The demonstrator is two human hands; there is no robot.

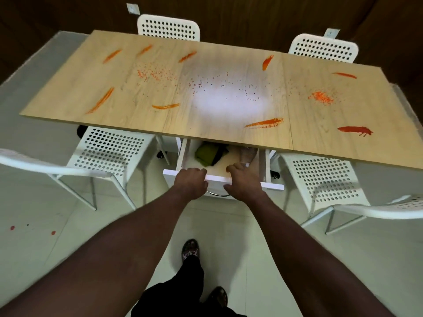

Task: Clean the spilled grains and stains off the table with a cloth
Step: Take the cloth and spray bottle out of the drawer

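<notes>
Bare forearms reach forward from the near edge to the left hand [191, 183] and right hand [243, 181]. Each grip is clamped over the top of the white drawer front [217, 178], fingers curled inside, and the two hands are near each other. In the pulled-out drawer lies a folded green cloth [204, 154], touching a dark fabric piece [219, 155] on its right. Both run under the counter [128, 92] edge, so their far parts are hidden. A translucent object [247, 153] at the drawer's right is too blurred to name. On the counter, orange-red stains [265, 123] streak the left, right and far areas, and red grains [321, 97] lie scattered across it. Glare washes out the middle.
</notes>
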